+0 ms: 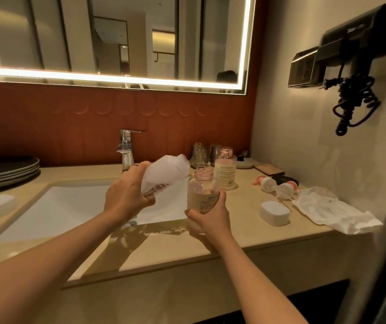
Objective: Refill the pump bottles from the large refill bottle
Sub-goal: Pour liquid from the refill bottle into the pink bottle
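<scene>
The left hand point(126, 195) has its fingers and thumb wrapped round the lower body of a large translucent white plastic refill bottle point(166, 174). The bottle is tipped over, its wide uncapped mouth pointing right and just beside the neck of a clear round pump bottle point(202, 190). That bottle has a threaded pinkish neck, a printed label and pale yellow liquid inside. The right hand point(210, 216) grips it from below, fingers curled round its base, over the beige stone countertop point(164, 249) near the front edge, just right of the white rectangular sink basin point(70, 206).

A second clear pump bottle point(225, 169), also open-necked and labelled, stands upright behind it toward the back edge. Two white-and-pink pump heads point(276, 186) lie on their sides to the right, close together. A white rounded box point(275, 212) sits nearer the front, and a crumpled white plastic bag point(332, 209) lies at the right-hand edge.

Along the back edge stand clear drinking glasses point(199, 154) and a chrome tap point(126, 148). Stacked grey plates point(7, 170) rest at the back left corner. Red-brown scalloped tiles point(93, 118) line the wall under a light-edged mirror point(117, 31), and a black hair dryer point(351, 43) with a coiled cord hangs on the right wall.
</scene>
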Tool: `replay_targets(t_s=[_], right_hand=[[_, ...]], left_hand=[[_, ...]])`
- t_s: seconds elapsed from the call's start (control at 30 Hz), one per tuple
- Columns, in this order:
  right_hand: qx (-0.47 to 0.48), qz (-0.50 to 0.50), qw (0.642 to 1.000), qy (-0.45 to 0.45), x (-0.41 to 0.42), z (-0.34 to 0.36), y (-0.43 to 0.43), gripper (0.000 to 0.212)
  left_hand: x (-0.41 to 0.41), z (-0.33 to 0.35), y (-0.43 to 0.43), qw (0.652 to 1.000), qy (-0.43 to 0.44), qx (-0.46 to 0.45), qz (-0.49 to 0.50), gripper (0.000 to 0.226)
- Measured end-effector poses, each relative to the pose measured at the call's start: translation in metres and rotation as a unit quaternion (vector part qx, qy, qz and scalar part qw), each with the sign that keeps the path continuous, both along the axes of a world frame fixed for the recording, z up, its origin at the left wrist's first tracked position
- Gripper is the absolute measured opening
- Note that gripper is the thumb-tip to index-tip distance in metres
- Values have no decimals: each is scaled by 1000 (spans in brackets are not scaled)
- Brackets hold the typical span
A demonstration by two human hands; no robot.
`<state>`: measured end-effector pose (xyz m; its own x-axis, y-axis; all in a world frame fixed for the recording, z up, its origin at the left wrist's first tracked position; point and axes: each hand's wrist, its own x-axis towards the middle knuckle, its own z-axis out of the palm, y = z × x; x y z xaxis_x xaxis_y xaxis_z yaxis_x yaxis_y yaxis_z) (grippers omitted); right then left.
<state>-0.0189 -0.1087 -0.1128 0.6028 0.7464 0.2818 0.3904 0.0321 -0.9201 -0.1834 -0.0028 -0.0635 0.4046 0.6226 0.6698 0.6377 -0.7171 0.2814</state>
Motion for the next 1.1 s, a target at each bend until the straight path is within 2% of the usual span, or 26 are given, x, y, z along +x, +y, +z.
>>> replay_targets(t_s=[0.27,0.63,1.1], right_hand=[[1,14,1000,-2,3,-1,-2,78],[-3,22,1000,9,5,-3,-2,77],[-7,24,1000,4,5,-1,-3,77]], left_hand=[[16,7,0,999,21,44,7,81],[16,21,17,983,103,148,21,85],[13,33,18,971,147,188,31,87]])
